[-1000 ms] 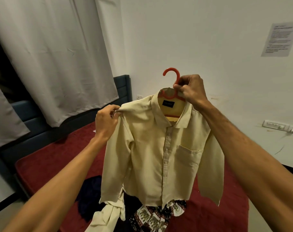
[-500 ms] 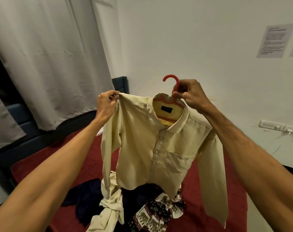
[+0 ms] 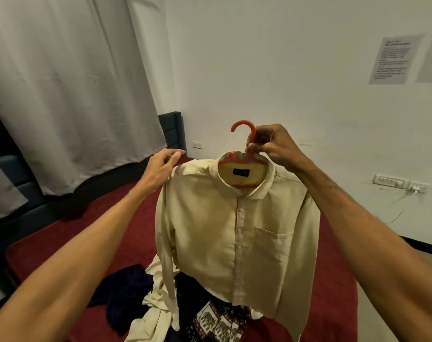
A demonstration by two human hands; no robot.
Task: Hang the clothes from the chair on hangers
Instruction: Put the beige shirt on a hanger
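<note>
a person's right hand (image 3: 271, 146) pinches the neck of a red hanger (image 3: 242, 122) just under its hook and holds it aloft in front of the body, apparently so the cream shirt (image 3: 234, 230) can drop free and its fit be checked. the left hand (image 3: 160, 169), fingers loosely extended and gripping nothing, touches the shirt's shoulder seam, seemingly to smooth the cloth over the hanger's arm. the shirt is buttoned, its collar sits around the hanger's shoulders and both sleeves hang straight down, so this garment looks all but hung. no basket, box or drawer is in view. the hanger carries only this shirt, and the red-covered bed (image 3: 86, 230) below bears a heap of clothes (image 3: 155, 314): a dark navy piece, a knotted cream piece and an elephant-print cloth, lying tangled together and judged to be waiting for hangers. the chair named in the task and any rail are out of frame. a pale curtain (image 3: 62, 82) hangs at left, and a white wall (image 3: 284, 70) stands behind.
</note>
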